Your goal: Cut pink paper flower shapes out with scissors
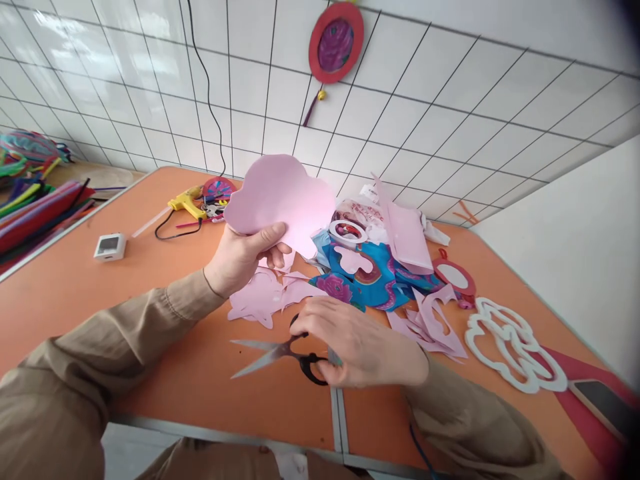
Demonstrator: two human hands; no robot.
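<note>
My left hand [245,257] holds up a pink cloud-shaped paper cutout [280,197] above the orange table [165,333], thumb on its lower edge. My right hand [357,343] rests on the table with its fingers closed over the black handles of a pair of scissors [280,352]; the blades are apart and point left. Pink paper scraps [265,297] lie just beyond the scissors, between my two hands.
Blue patterned fabric [370,273], more pink scraps [430,323] and white cloud-shaped frames [510,343] lie to the right. A yellow glue gun [186,203] and a small white device [110,245] sit at the left. Coloured sheets [35,210] are stacked far left. A round red ornament [336,41] hangs on the tiled wall.
</note>
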